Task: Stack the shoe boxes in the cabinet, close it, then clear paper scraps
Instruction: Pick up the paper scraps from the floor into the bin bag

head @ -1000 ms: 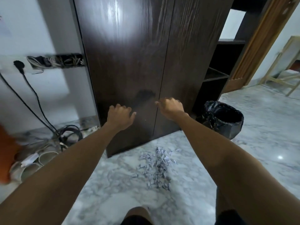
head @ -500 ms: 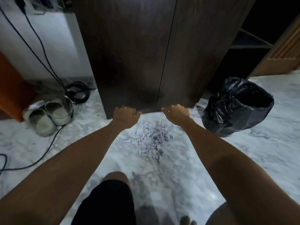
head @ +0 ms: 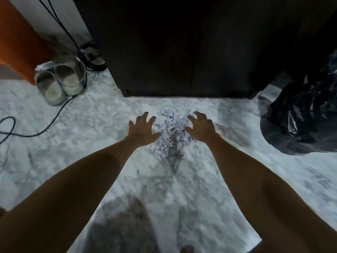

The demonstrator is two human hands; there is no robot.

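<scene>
Both hands spread wide, left hand point(head: 142, 129) and right hand point(head: 200, 129) flanking the paper scraps point(head: 172, 136), I'd say to rake them together.

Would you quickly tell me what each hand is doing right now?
Left hand: open, fingers spread, holding nothing, at the left edge of the paper scraps.
Right hand: open, fingers spread, holding nothing, at their right edge.
</scene>
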